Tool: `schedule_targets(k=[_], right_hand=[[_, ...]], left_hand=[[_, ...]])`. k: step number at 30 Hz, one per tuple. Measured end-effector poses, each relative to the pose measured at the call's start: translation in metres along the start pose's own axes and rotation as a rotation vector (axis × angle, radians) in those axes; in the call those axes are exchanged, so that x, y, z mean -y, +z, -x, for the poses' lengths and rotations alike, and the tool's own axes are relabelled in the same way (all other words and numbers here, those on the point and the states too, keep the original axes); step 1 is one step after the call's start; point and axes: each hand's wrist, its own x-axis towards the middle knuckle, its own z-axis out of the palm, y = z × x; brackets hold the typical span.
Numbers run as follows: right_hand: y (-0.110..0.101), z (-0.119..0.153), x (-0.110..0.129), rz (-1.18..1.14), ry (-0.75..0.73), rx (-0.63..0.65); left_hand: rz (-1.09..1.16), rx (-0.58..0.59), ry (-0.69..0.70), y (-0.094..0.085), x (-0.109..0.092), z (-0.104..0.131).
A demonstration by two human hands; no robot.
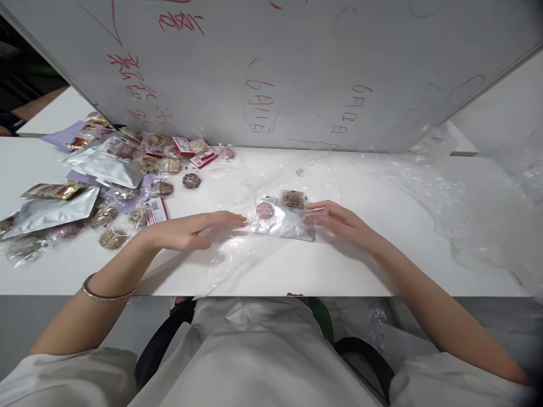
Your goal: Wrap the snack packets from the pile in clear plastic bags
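A silver foil pouch lies flat on clear plastic film in front of me. On top of it rest a pink round wrapped snack at the left and a brown wrapped snack at the upper right. My left hand hovers just left of the pouch, fingers stretched toward it, holding nothing. At the pouch's right edge is my right hand, fingers extended and close to or touching its corner; whether they touch cannot be told.
Several wrapped snacks, silver pouches and red-white cards are heaped on the table's left. A whiteboard with red writing stands along the back. Crumpled clear film spreads over the right side. Part of another person's arm shows far left.
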Motion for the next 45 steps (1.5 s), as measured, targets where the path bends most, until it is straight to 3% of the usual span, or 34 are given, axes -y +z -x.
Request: schedule_targets(k=[4,7,11,15,17,20,24,26,28,30,32,33,35,37,39,41,45], right_hand=[[0.002,-0.016,-0.012,-0.108,0.134,-0.136],[0.003,-0.023,-0.011,-0.054,0.167,-0.12],[0.002,-0.031,-0.004,0.069,0.109,-0.058],[-0.002,-0.043,-0.004,0.129,0.097,-0.086],[-0.004,-0.049,-0.007,0.1,0.173,-0.148],[-0.006,-0.053,-0.013,0.097,0.194,-0.229],[-0.002,-0.055,-0.021,0.312,0.141,-0.289],[0.001,-0.052,-0.022,0.459,0.163,-0.327],[0.005,-0.048,-0.019,0.565,0.16,-0.405],[0.008,-0.044,-0.013,0.622,0.071,-0.486],[0.011,-0.044,-0.007,0.605,-0.033,-0.476],[0.013,-0.045,-0.005,0.57,-0.052,-0.426],[0.016,-0.05,-0.002,0.479,-0.037,-0.293],[0.018,-0.055,-0.003,0.415,-0.043,-0.172],[0.016,-0.058,-0.005,0.382,-0.101,-0.1],[0.012,-0.057,-0.006,0.353,-0.169,-0.031],[0.003,-0.043,-0.002,0.422,-0.226,0.078]], left_hand=[[-0.151,-0.029,-0.011,0.012,0.009,0.01],[-0.189,-0.175,-0.083,0.024,0.005,0.0],[0.101,-0.462,-0.288,0.03,0.001,-0.026],[0.32,-0.646,-0.458,0.025,0.01,-0.044],[0.228,-0.705,-0.599,0.023,0.015,-0.047],[-0.099,-0.655,-0.794,0.023,0.015,-0.049],[-0.521,-0.528,-0.893,0.031,0.006,-0.052],[-0.627,-0.536,-0.907,0.033,0.0,-0.052],[-0.689,-0.634,-0.888,0.035,-0.004,-0.048],[-0.749,-0.803,-0.808,0.037,-0.009,-0.044],[-0.813,-0.897,-0.575,0.042,-0.014,-0.043],[-0.839,-0.87,-0.398,0.046,-0.016,-0.045],[-0.865,-0.701,-0.036,0.055,-0.018,-0.056],[-0.869,-0.52,0.182,0.066,-0.017,-0.071],[-0.864,-0.433,0.205,0.075,-0.012,-0.085],[-0.842,-0.393,0.141,0.079,-0.005,-0.094],[-0.759,-0.332,0.041,0.072,0.004,-0.092]])
